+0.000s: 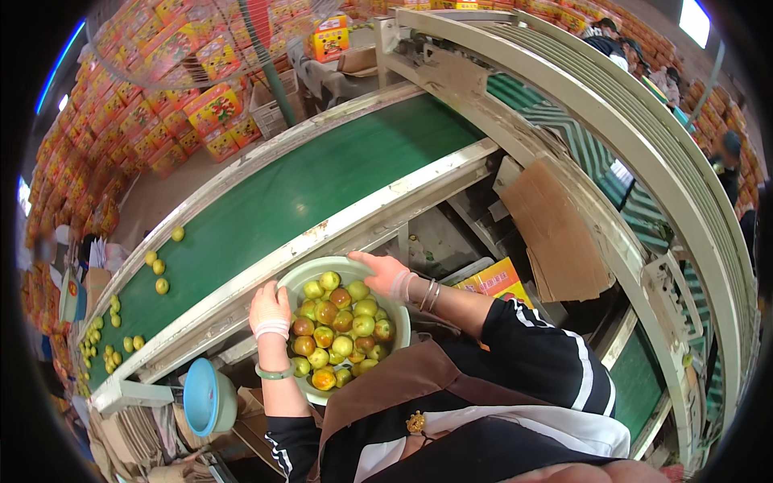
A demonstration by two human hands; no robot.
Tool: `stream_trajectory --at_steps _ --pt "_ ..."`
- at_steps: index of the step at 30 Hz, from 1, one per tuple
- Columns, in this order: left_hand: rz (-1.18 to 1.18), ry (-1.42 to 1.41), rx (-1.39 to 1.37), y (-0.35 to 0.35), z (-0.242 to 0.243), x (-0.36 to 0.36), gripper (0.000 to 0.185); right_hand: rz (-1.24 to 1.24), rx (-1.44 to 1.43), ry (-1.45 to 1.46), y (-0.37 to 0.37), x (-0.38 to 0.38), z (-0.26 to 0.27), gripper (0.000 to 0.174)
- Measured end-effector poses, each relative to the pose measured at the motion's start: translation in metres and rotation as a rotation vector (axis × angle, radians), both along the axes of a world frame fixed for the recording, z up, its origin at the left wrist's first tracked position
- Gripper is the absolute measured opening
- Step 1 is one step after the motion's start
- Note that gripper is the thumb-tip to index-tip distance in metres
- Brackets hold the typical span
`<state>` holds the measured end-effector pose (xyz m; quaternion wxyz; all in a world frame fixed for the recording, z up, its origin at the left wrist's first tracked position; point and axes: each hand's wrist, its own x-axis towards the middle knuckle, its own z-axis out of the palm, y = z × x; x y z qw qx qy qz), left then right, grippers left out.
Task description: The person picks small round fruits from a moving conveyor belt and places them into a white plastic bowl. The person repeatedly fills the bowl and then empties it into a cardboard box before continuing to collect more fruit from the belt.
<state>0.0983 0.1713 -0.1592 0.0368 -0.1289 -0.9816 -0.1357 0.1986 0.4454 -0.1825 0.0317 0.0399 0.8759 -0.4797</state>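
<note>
A pale green plastic basin (403, 329) sits against my front, beside the conveyor's near rail. It is full of green and reddish-brown fruits (342, 320) that look like jujubes. My left hand (270, 311), in a thin glove, grips the basin's left rim with the fingers over the edge. On the far right rim rests my right hand (383, 276), also gloved, its fingers pointing left along the edge. Both thumbs and palms are partly hidden. Beyond the basin runs a green conveyor belt (290, 199), with loose fruits (162, 286) scattered toward its left end.
A blue basin (202, 397) stands low at left, near folded cardboard (136, 431). On the right, a metal conveyor frame (555, 157) curves past a brown cardboard sheet (555, 235). Printed cartons (214, 108) are stacked behind the belt, near a fan (199, 42). People (610, 45) are far right.
</note>
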Motion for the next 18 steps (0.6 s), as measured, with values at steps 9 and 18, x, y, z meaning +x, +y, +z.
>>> stream_trajectory --at_steps 9,18 --pt "0.043 -0.072 0.041 -0.01 -0.008 -0.002 0.046 -0.015 0.001 0.023 0.002 0.006 -0.003 0.066" --pt "0.066 -0.15 0.074 -0.01 0.001 -0.001 0.051 -0.062 -0.038 -0.017 -0.001 0.004 0.001 0.065"
